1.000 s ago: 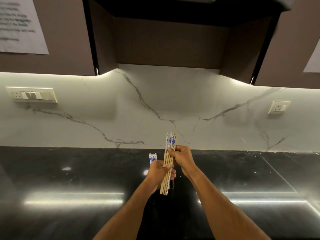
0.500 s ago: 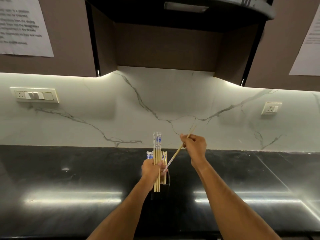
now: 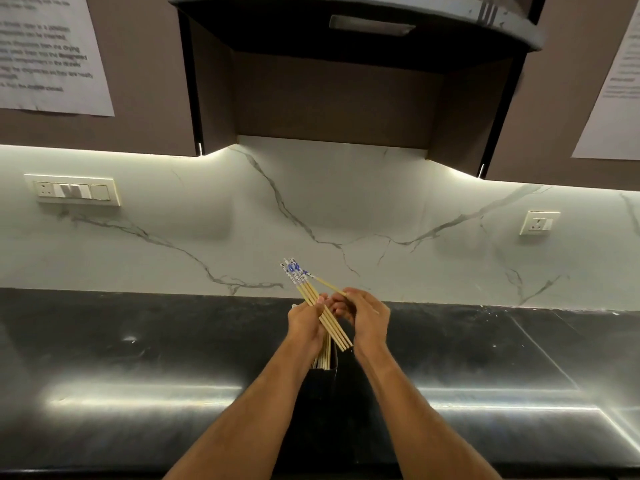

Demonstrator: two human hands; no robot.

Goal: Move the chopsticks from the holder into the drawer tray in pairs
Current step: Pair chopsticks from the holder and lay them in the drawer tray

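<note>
1. Left hand (image 3: 306,325) clamped round a loose bundle of chopsticks (image 3: 320,311), tilted, patterned ends up toward the back wall, plain tips low over the holder (image 3: 323,375). Grip sits mid-shaft; bundle could fan and one slide out onto the bench (image 3: 138,341).
2. Right hand (image 3: 367,323) pinched on a single chopstick (image 3: 330,287), crossing just beside the bundle tops. If it snags the others while lining up, the bundle may scatter.
3. Holder is dark, standing on the dark bench near its front edge, between the forearms. More sticks stand in it. A wrist knock could tip it; the low bundle tips could catch those sticks.
4. Pairing risk: count in left hand cannot be told exactly, so an odd stick could go along.
5. Drawer tray not in view. Carrying a slack handful down to it risks drops on the way.
</note>
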